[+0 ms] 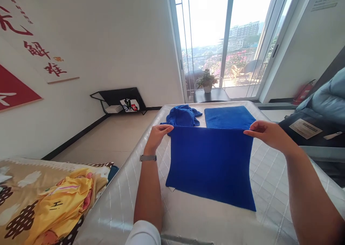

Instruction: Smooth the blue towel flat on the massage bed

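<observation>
A blue towel [210,162] hangs stretched between my two hands, its top edge taut and its lower part draping over the mattress. My left hand [159,135] pinches the upper left corner between thumb and fingers. At the upper right corner, my right hand [265,132] grips in the same way. Behind the held cloth, a flat folded blue towel [229,116] lies on the right. To its left sits a crumpled heap of blue cloth [182,116].
The silvery quilted mattress [272,187] spreads beneath the towels. A yellow garment [64,198] lies on patterned bedding at left. Beyond the mattress stands a potted plant [207,81] on a dark seat. At right are a black bag [312,128] and a puffy jacket [326,97].
</observation>
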A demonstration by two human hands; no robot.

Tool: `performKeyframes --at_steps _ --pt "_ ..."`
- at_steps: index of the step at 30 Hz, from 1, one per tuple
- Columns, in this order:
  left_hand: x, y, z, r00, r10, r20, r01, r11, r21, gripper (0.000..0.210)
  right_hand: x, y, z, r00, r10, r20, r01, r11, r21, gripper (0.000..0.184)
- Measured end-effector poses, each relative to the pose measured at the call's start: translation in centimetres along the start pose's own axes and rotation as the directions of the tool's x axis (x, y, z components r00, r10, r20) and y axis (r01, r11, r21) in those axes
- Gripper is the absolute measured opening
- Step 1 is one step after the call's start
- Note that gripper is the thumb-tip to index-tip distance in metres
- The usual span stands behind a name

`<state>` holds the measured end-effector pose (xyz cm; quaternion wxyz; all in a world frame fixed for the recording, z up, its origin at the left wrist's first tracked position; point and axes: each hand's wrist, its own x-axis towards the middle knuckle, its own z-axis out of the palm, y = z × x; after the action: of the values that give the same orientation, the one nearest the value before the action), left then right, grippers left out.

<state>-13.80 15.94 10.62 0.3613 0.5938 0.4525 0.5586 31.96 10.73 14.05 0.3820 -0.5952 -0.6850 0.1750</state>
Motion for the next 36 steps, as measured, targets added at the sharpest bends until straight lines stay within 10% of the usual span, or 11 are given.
performKeyframes --at_steps 8,19,36 --pt "-0.4 4.4 0.7 0.943 0.156 -0.293 -0.208 0.965 -0.157 0.034 -1.8 -3.7 -2.0 0.960 -0.080 -0.270 0.129 0.977 0.168 0.051" --pt "-2.0 8.1 1.4 0.755 0.424 -0.500 -0.503 0.864 -0.027 0.032 -3.4 -7.0 -2.3 0.715 -0.218 -0.665 0.445 0.875 0.192 0.037" --pt "-2.3 9.5 1.9 0.633 0.494 -0.596 -0.584 0.810 0.051 0.037 -3.9 -7.5 -2.7 0.656 -0.436 -0.617 0.571 0.821 0.026 0.028"
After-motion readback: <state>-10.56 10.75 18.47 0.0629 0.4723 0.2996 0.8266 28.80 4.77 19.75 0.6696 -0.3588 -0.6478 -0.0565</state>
